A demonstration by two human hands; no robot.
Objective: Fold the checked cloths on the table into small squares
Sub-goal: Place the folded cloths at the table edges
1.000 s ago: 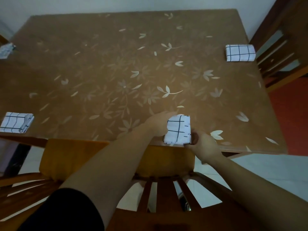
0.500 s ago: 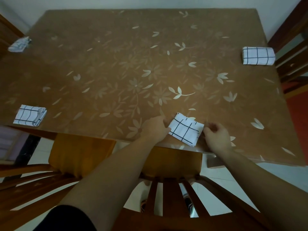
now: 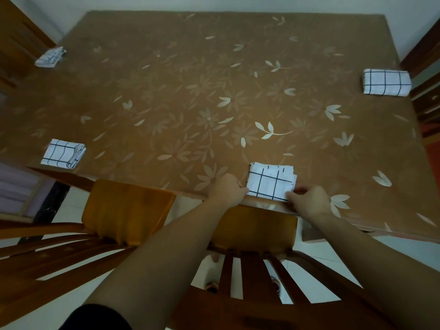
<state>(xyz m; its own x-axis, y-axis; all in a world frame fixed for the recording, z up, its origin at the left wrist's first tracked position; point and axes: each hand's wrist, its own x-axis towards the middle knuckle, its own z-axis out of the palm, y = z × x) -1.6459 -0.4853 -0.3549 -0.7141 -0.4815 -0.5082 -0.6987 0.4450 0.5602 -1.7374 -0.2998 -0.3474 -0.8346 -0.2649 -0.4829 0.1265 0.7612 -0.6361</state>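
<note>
A folded checked cloth (image 3: 271, 181) lies near the lower edge of the worktop (image 3: 190, 103), in the lower middle of the frame, white with dark grid lines and squared up to the edge. The left hand (image 3: 227, 189) rests at the cloth's left side with its fingers curled, the fingertips touching the cloth's lower left corner; whether it pinches the fabric cannot be told. The right hand (image 3: 309, 201) sits at the cloth's lower right corner with fingers bent onto the fabric edge; it is blurred, so the exact grip is unclear.

Three more folded checked cloths lie on the worktop, well apart from each other: one at the left edge (image 3: 63, 153) in the middle left of the frame, one at the far left corner (image 3: 50, 57) in the upper left, and one at the right edge (image 3: 386, 85) in the upper right. The worktop is covered with a brown cloth printed with pale flowers and leaves.

A wooden chair (image 3: 252, 270) with a slatted back and an orange seat stands under the near edge, below the hands, and a second chair (image 3: 114, 210) stands just to its left
</note>
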